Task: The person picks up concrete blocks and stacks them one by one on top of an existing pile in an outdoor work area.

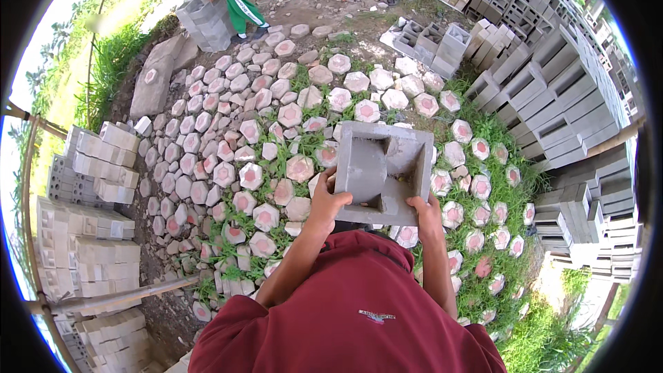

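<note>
A grey concrete block (pixel 364 169) with hollows in its upper face is held up in front of my body. My left hand (pixel 327 199) grips its left side near the lower corner, the thumb lying over the edge. At the lower right corner my right hand (pixel 426 213) is closed on the same block, its thumb on the near rim. The other fingers are partly hidden behind and under the block. Both forearms reach up from maroon sleeves.
Hexagonal pavers (pixel 251 176) with reddish centres cover the ground, grass between them. Stacked hollow blocks (pixel 566 90) rise at right, pale blocks (pixel 103 235) at left. A bamboo pole (pixel 131 295) crosses lower left. Far left, a person in green trousers (pixel 238 5) stands by grey blocks (pixel 207 21).
</note>
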